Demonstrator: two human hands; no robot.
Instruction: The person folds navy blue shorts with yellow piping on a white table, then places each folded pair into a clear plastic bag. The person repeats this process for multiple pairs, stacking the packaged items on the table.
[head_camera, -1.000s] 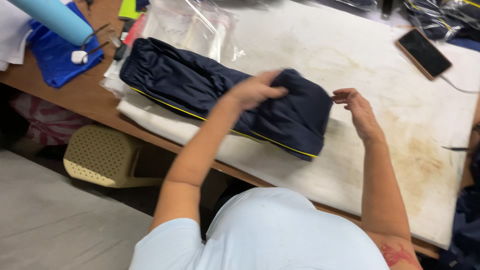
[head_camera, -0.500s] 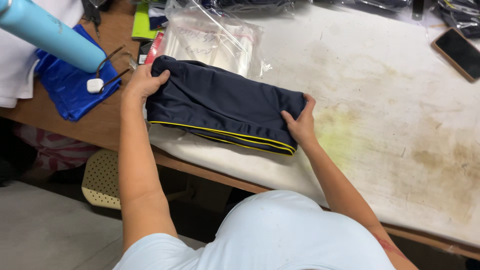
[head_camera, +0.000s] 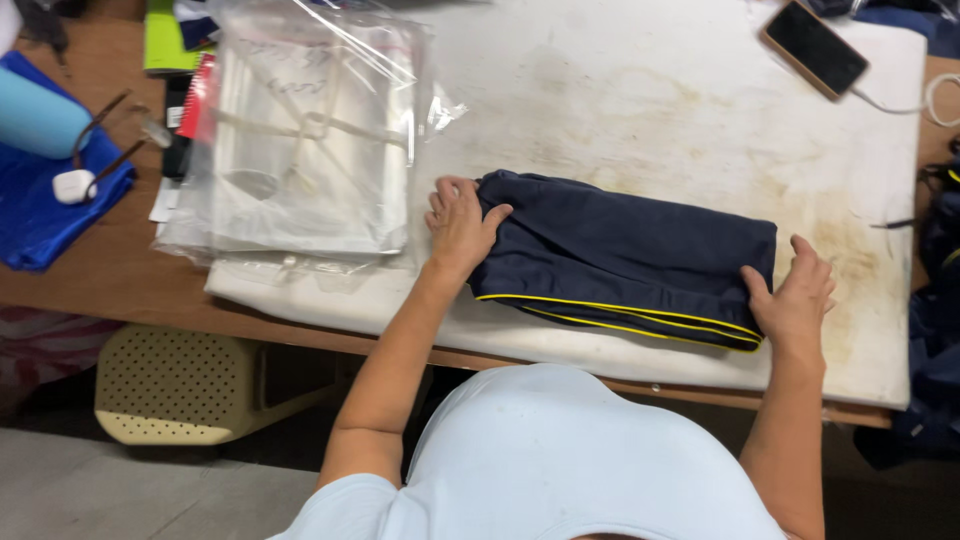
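Folded navy garment with yellow piping is laid flat on the stained white pad, near its front edge, long side running left to right. It is held at both ends: left hand is pressed against the left end, fingers spread and thumb laid on top of the fabric; right hand is set against the right end, fingers open and upright, palm on the fold. Nothing is gripped in either hand, only the cloth is touched. Just beside the left hand, a stack of clear plastic bags is seen on the pad's left part. A phone with a cable is placed at the pad's far right corner, well apart from the garment. Blue cloth and a light blue bottle are seen on the wooden table at far left. A cream perforated stool is seen under the table.
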